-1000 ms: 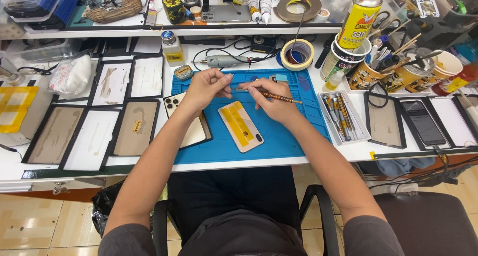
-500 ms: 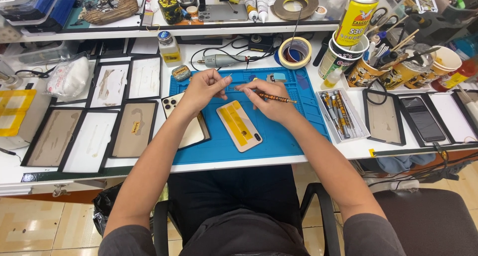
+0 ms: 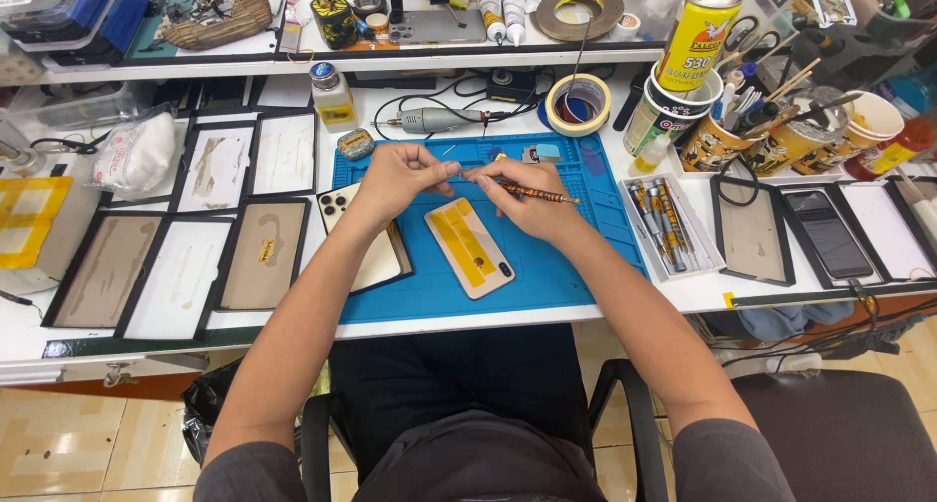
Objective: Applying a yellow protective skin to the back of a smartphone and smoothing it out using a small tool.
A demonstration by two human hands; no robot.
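My right hand [image 3: 519, 202] grips a thin orange-and-black screwdriver [image 3: 540, 195] that lies level, its tip pointing left. My left hand [image 3: 398, 173] meets that tip with pinched fingertips; whether it holds something tiny there is too small to tell. Both hands hover above a blue work mat [image 3: 576, 239]. Just below them a yellow phone [image 3: 469, 246] lies on the mat, tilted. A pale phone with a camera cluster [image 3: 340, 209] lies partly under my left wrist at the mat's left edge.
Several black-framed screen panels [image 3: 262, 255] lie left of the mat. Right of it are a screwdriver tray [image 3: 667, 226], a dark phone [image 3: 827, 234] and cups of tools [image 3: 771, 136]. A tape roll [image 3: 579, 104], a rotary tool [image 3: 434, 120] and a spray can [image 3: 697, 34] stand behind.
Both hands have stayed together over the mat; the fingers at the screwdriver tip shifted only slightly. The view moved a little.
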